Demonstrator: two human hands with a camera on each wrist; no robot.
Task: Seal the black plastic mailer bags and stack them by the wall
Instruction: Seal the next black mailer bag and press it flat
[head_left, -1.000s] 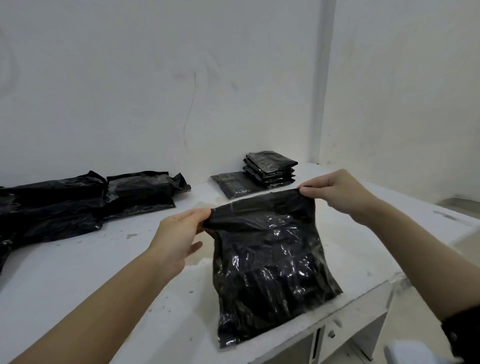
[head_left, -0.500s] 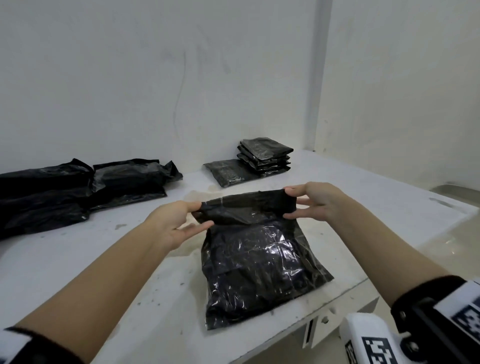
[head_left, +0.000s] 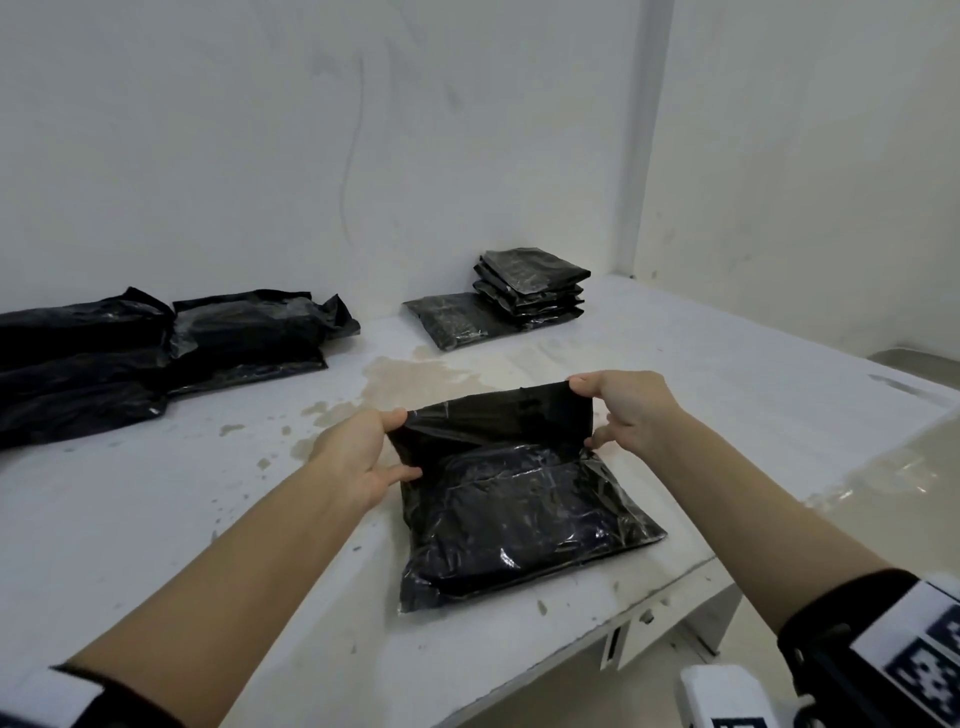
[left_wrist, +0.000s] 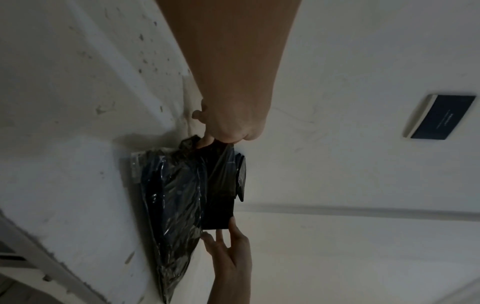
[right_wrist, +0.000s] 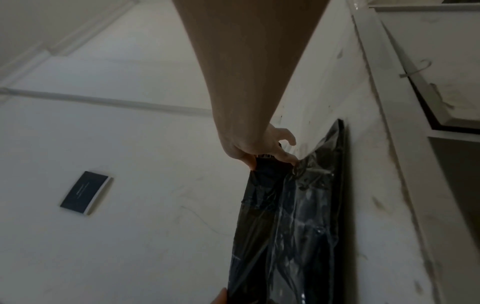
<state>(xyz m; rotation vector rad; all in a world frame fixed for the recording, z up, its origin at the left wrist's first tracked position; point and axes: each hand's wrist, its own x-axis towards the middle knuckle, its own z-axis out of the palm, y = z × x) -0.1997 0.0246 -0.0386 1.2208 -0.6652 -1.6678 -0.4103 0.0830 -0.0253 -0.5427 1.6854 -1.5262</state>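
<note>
Your left hand (head_left: 358, 452) and right hand (head_left: 626, 410) each pinch a corner of the mailer bag's (head_left: 514, 525) flap, bag flat at the table's (head_left: 156, 519) near edge. Sealed stack (head_left: 530, 283) waits by the wall; unsealed bags (head_left: 130, 353) remain.

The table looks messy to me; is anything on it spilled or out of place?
Yes. A brownish stain spreads over the white table just beyond the mailer bag both hands hold, with flecks around it. One flat bag lies beside the neat stack by the wall, not on it.
</note>
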